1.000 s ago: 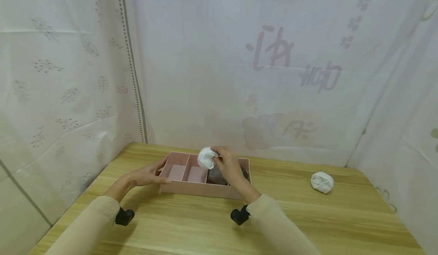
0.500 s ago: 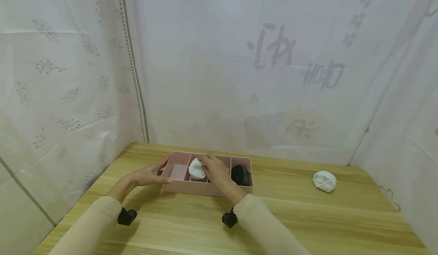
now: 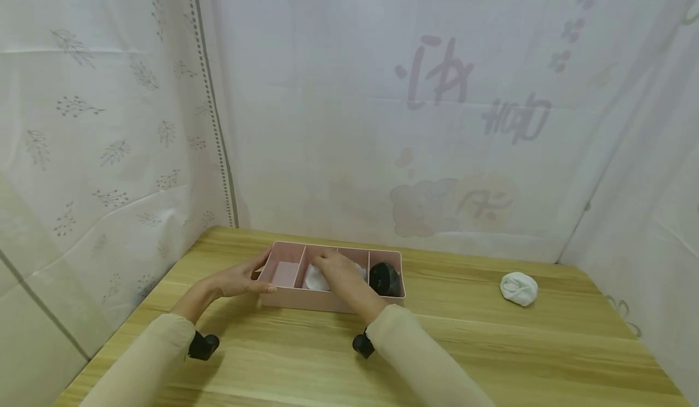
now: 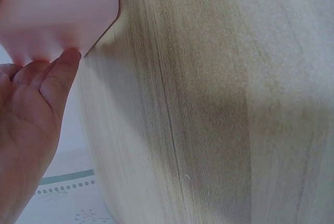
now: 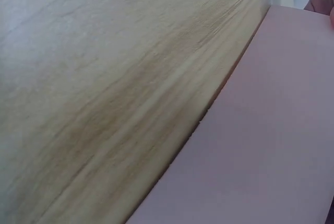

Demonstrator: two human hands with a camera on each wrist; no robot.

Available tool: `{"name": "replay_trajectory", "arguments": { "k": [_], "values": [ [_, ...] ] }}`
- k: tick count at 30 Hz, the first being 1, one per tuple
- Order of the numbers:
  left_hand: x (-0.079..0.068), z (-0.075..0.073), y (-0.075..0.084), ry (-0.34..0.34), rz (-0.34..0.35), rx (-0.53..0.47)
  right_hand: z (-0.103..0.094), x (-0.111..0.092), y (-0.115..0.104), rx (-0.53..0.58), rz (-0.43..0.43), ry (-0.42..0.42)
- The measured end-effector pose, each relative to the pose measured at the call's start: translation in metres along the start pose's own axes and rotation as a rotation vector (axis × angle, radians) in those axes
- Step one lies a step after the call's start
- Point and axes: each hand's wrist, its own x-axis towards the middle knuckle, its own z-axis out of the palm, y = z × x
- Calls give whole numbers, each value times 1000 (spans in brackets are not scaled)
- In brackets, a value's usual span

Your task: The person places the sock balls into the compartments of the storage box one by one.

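Observation:
A pink divided storage box (image 3: 311, 299) stands on the wooden table. My left hand (image 3: 237, 278) grips its left end, thumb over the front corner and fingers behind; in the left wrist view, the fingertips (image 4: 70, 54) press against the box's wall. My right hand (image 3: 341, 276) reaches down into the second compartment from the left, fingers curled over a rolled white sock (image 3: 315, 279) that sits low inside. The fingertips are partly hidden by the hand's back. A black rolled sock (image 3: 384, 279) fills the rightmost compartment.
Another rolled white sock (image 3: 519, 289) lies on the table (image 3: 464, 334) to the right of the box. A pale bit of cloth (image 3: 360, 269) shows in the third compartment behind my right hand. Printed curtains (image 3: 327, 122) hang behind and beside the table.
My right hand has carried the white sock left and lowered it from above the box into the second compartment. The left hand has kept its grip on the box's end.

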Motion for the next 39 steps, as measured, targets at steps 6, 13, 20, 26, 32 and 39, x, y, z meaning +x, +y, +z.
{"name": "replay_trajectory", "arguments": {
  "k": [6,13,20,26,32,39],
  "values": [
    [0,0,-1,-2,11,-3,-2,2,-8,-142,-10,-47],
    [0,1,0,-6,7,-12,-3,2,-10,-169,1,-65],
    [0,1,-1,-9,11,-20,-1,-5,-4,-76,-81,12],
    [0,1,-2,-1,10,-12,-6,-16,3,-10,-138,100],
    [1,2,-3,1,18,-6,-18,-30,13,79,-186,209],
    [0,3,-4,2,18,-8,-31,-52,35,136,-184,325]
  ]
}}
